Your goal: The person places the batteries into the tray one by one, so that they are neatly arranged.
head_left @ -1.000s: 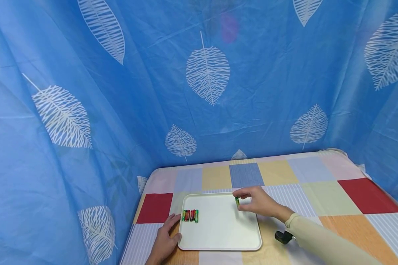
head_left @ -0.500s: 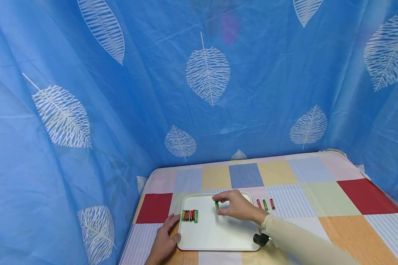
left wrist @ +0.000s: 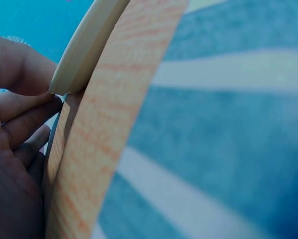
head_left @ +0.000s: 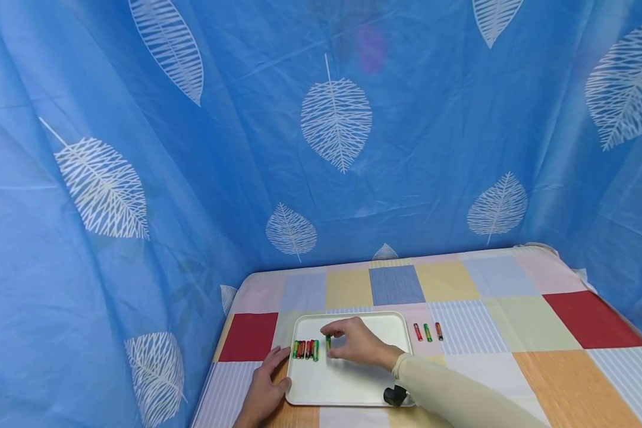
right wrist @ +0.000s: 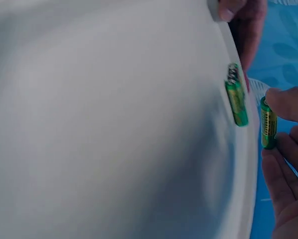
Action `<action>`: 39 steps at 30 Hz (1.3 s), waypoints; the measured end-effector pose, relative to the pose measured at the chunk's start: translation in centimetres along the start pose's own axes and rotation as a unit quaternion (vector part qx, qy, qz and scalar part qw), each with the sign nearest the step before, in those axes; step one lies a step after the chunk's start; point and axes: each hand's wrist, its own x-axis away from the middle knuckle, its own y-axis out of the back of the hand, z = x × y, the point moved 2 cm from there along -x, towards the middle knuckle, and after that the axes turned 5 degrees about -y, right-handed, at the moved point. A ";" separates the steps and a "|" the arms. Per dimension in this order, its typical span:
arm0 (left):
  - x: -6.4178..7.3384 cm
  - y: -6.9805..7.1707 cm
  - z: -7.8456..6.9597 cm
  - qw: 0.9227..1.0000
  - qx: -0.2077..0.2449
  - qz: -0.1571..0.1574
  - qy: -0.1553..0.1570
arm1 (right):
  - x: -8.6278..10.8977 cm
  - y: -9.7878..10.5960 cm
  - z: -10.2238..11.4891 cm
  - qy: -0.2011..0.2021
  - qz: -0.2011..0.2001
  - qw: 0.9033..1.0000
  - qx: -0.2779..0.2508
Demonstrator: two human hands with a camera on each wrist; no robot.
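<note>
My right hand [head_left: 358, 343] is over the tray, pinching a green battery [head_left: 329, 342] between thumb and fingertips. In the right wrist view the held battery [right wrist: 269, 127] stands upright between thumb and fingers. Left of it, several red and green batteries [head_left: 308, 349] lie side by side in a row at the left of the white tray [head_left: 353, 389]. A green battery [right wrist: 236, 99] of that row shows in the right wrist view. My left hand [head_left: 266, 386] rests against the tray's left edge, its thumb touching the rim [left wrist: 81, 59] in the left wrist view.
Three loose batteries [head_left: 428, 332], two red and one green, lie on the patchwork tablecloth [head_left: 476, 380] right of the tray. A blue leaf-print curtain [head_left: 406, 148] hangs behind and beside the table. A black wrist device [head_left: 395, 395] hangs under the right sleeve [head_left: 449, 386].
My right hand has moved left across the tray with the green battery, close to the row. The loose batteries at right have come into sight. The left hand stays at the tray's edge.
</note>
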 end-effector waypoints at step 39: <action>0.0 0.1 0.0 1.000 -0.001 0.003 0.006 | -1.4 -3.6 0.8 -0.044 0.002 0.996 0.083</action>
